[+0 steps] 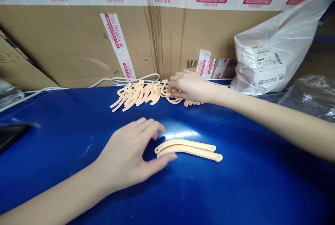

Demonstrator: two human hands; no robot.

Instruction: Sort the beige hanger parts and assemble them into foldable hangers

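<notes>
Two cream, gently curved strips [188, 147] with a small hole near the ends lie side by side on the blue surface. My left hand [133, 148] is open around their left end, thumb in front and bent fingers behind, with a gap between them. Farther back, my right hand [190, 85] reaches into the row of cream pieces, its fingers closed at a ring-shaped piece [175, 100]. Left of it lies a heap of S-curved cream pieces [138, 94]. Small cream pieces [192, 103] show partly beneath the right wrist.
A large taped cardboard box [167, 36] forms the back wall. White cable [104, 80] runs along its foot. At the back right stands a white plastic bag [261, 57] with a label, beside clear wrapping [311, 94]. A black flat object [12, 136] lies at the left edge.
</notes>
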